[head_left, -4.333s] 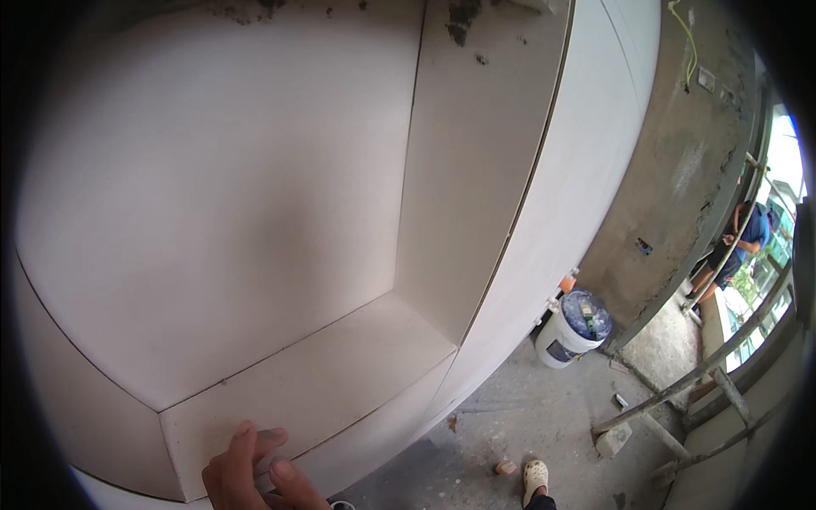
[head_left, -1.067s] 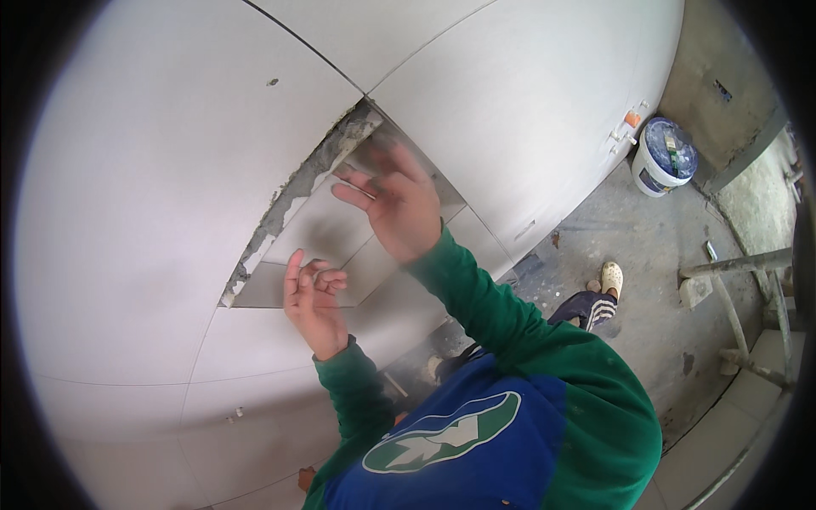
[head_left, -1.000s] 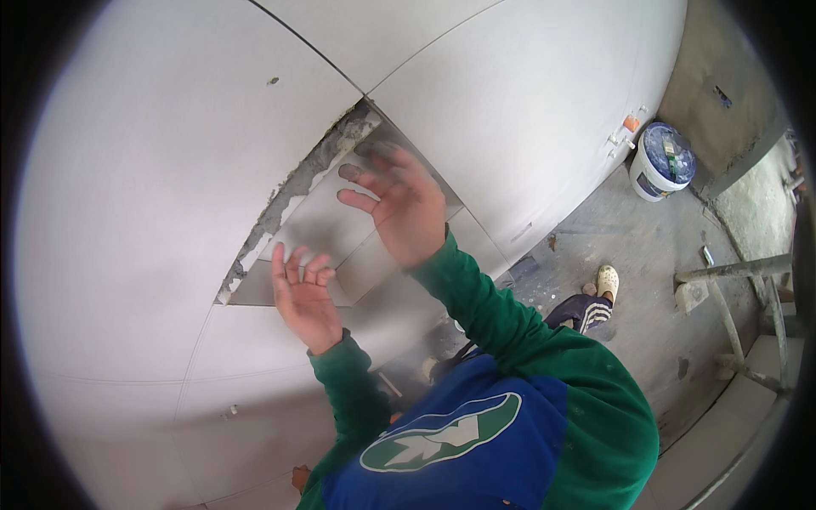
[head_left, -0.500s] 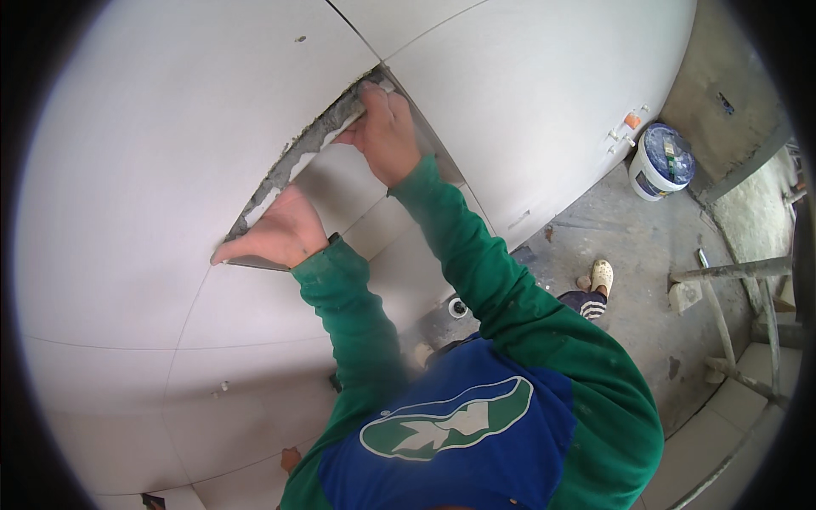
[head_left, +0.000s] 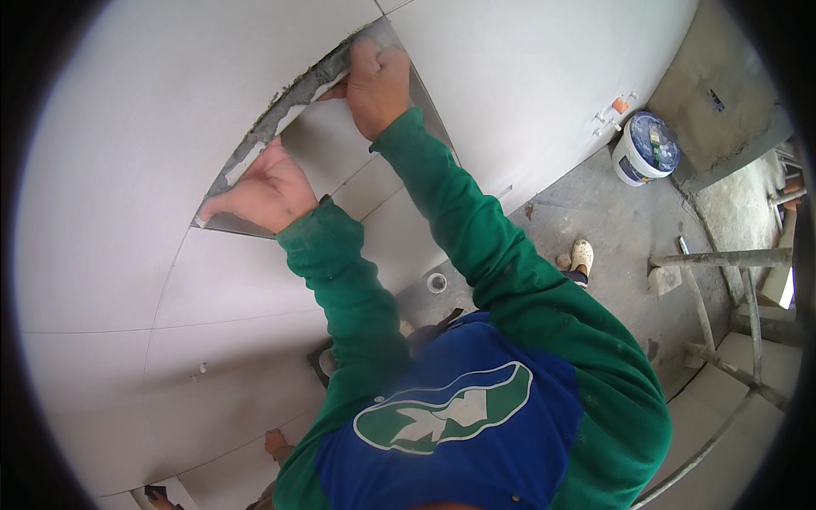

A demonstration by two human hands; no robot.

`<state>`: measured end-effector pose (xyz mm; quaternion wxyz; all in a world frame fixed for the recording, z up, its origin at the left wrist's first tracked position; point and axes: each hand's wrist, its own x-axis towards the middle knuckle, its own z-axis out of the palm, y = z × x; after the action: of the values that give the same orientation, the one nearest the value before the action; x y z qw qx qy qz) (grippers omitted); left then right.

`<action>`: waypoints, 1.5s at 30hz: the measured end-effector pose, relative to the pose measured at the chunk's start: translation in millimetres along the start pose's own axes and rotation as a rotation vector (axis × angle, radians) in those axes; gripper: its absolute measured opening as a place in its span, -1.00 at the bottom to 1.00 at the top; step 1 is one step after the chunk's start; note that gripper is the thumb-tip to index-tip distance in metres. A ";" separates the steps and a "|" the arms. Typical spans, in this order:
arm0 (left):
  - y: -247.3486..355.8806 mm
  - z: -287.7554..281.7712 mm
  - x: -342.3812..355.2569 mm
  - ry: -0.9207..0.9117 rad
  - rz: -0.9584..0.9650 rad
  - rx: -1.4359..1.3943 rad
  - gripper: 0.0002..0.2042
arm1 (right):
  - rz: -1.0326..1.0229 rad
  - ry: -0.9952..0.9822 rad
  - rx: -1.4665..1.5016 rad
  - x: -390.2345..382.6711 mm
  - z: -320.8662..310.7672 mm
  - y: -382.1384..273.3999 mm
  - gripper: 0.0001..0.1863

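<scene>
In the head view, holding both bare hands up at the wall recess (head_left: 331,136), upper left of the frame, toward opposite ends of its long ragged edge, probably to bear on both ends alike. At the lower-left end, resting the left hand (head_left: 268,191) along the white strip (head_left: 289,119) under the grey mortar (head_left: 310,85), with one digit stretched wide of the others toward the corner and most fingertips out of sight. At the upper-right end, bending the fingers of the right hand (head_left: 378,89) close together, with one digit pointing left near the strip. Seemingly touching that edge with both; cannot tell whether clamped on it or merely laid against it. At the right of the frame, seeing a lidded bucket (head_left: 644,151) stood by the wall, probably to leave footing free.
</scene>
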<state>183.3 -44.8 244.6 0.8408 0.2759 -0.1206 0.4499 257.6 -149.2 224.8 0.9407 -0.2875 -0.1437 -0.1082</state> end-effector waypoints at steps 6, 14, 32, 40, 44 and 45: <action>5.1 4.0 -11.7 0.025 0.012 0.148 -0.04 | -0.008 0.000 -0.010 -7.0 3.3 -7.4 -0.60; 22.7 26.6 -15.1 0.286 -0.109 0.053 -0.16 | 0.075 0.000 -0.007 -7.7 10.7 -22.5 -0.61; 22.0 -37.0 -5.7 0.128 0.191 0.638 -0.35 | -0.498 -0.123 -1.250 -12.3 -27.3 16.7 -0.69; 55.3 -71.2 3.7 0.065 -0.118 0.728 -0.40 | 0.008 -0.042 0.060 3.1 -36.3 31.1 -0.60; 57.6 -65.4 2.7 -0.099 -0.142 0.726 -0.43 | 0.160 -0.057 0.206 -6.9 -8.9 4.8 -0.57; 55.7 -61.7 4.2 -0.052 -0.101 0.694 -0.45 | 0.203 -0.049 0.250 -8.2 -5.5 0.8 -0.57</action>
<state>137.0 18.1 215.8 0.7147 0.5623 0.0322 0.4147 251.3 -150.7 217.3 0.9714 -0.1840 -0.1492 0.0132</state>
